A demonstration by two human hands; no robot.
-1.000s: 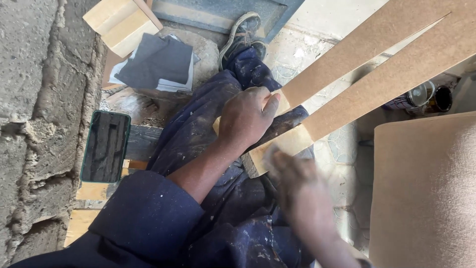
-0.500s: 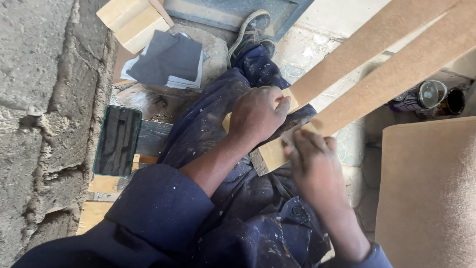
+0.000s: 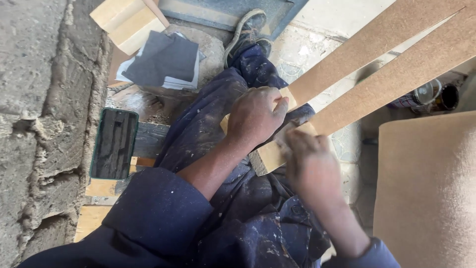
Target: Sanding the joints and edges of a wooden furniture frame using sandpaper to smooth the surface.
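Fingers of the left hand [image 3: 255, 116] were curled down tight over the near end of the upper board strip [image 3: 377, 42], pressing it onto the person's lap. Just beside it, the right hand [image 3: 310, 166] lay on the near end of the lower board strip [image 3: 396, 74]. That hand was blurry, so I could not tell if its fingers were open or closed. Both long brown strips ran side by side from the lap up to the top right corner. Under them were dark blue work trousers [image 3: 208, 129] with pale spots. One shoe [image 3: 245, 32] stuck out past the knee. Left of the leg, a dark phone [image 3: 114, 144] lay flat on wood. Farther up sat grey sandpaper sheets [image 3: 161, 57] and a light wood block [image 3: 126, 22]. At the right stood a big tan board [image 3: 426, 188], with a small jar [image 3: 426, 92] above it.
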